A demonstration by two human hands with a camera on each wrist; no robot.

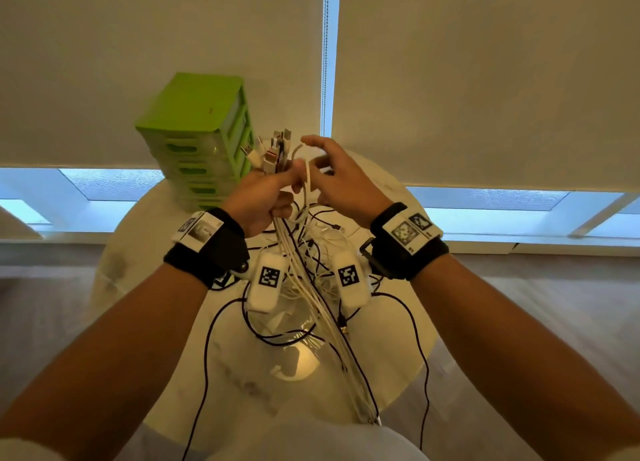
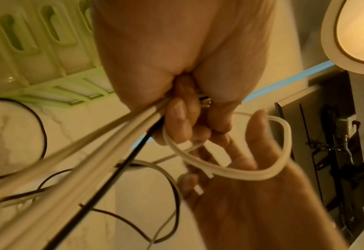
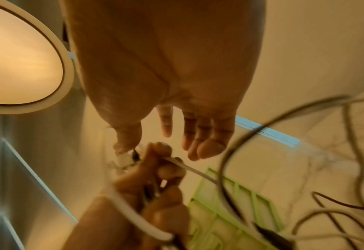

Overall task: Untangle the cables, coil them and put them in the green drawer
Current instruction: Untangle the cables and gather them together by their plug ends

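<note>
My left hand (image 1: 266,201) grips a bundle of white and black cables (image 1: 311,287) above the table, with the plug ends (image 1: 273,149) sticking up out of the fist. The strands hang down to a tangle on the tabletop. My right hand (image 1: 339,180) is right beside it, fingers spread and straight. In the left wrist view a white cable loop (image 2: 230,172) lies around the open right hand (image 2: 240,186). The green drawer unit (image 1: 204,138) stands behind the left hand, its drawers closed.
A round white marble table (image 1: 166,218) carries the tangle and loose black cables (image 1: 207,339) that run off its near edge. Roller blinds and a window fill the background. A round ceiling lamp (image 3: 20,55) shows in the wrist views.
</note>
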